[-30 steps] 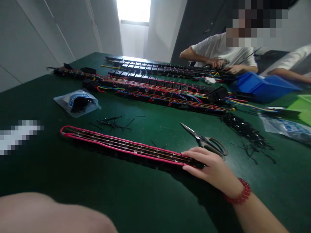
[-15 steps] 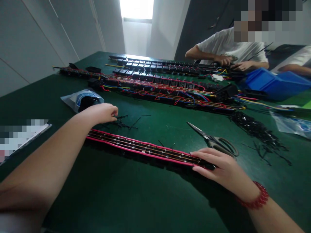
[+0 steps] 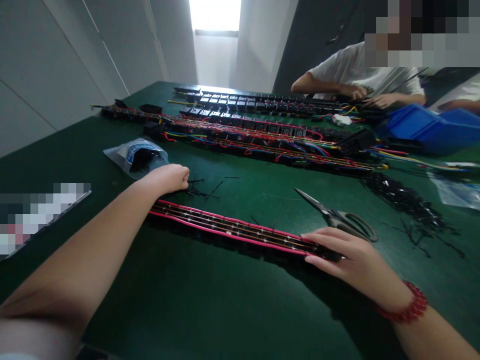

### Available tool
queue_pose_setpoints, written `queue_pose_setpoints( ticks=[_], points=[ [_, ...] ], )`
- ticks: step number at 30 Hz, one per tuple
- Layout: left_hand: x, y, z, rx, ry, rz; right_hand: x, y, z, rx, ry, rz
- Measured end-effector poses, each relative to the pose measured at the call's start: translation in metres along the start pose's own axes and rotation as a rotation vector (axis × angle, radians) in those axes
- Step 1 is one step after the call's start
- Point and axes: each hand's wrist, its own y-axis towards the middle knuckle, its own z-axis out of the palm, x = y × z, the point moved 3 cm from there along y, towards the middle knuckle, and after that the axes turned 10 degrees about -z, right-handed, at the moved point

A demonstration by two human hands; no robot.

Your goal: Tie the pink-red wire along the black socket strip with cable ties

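A long black strip with pink and red wires (image 3: 232, 231) lies across the green table (image 3: 225, 300) in front of me. My right hand (image 3: 352, 260), with a red bead bracelet at the wrist, rests its fingers on the strip's right end. My left hand (image 3: 170, 178) reaches over the strip's left end, its fingers curled shut at a small heap of loose black cable ties (image 3: 200, 187); what they pinch is hidden. Scissors (image 3: 337, 217) lie just beyond my right hand.
Several more wired strips (image 3: 262, 142) lie across the table's far half. A plastic bag of black parts (image 3: 137, 156) sits at the left, a pile of black ties (image 3: 405, 200) at the right. A person in a white shirt (image 3: 360, 75) works beside blue bins (image 3: 427, 127).
My left arm has come in from the lower left and reached out to the loose cable ties, where its fingers have closed. My right hand has stayed on the strip's end.
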Motion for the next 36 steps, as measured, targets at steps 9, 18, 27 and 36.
queue_pose_setpoints(
  ticks=[9,18,27,36],
  points=[
    [0.009,-0.005,0.003,-0.011,-0.022,-0.012,0.001,0.000,0.000,-0.005,-0.012,-0.015],
    [0.009,-0.004,0.000,-0.013,0.046,-0.069,0.000,-0.002,0.001,0.006,-0.004,0.010],
    [0.005,-0.002,0.004,-0.013,0.091,-0.132,0.001,0.000,0.002,-0.025,-0.035,-0.014],
    [-0.001,-0.013,-0.017,-0.108,0.069,-0.072,0.007,0.014,0.006,-0.004,-0.132,-0.042]
  ],
)
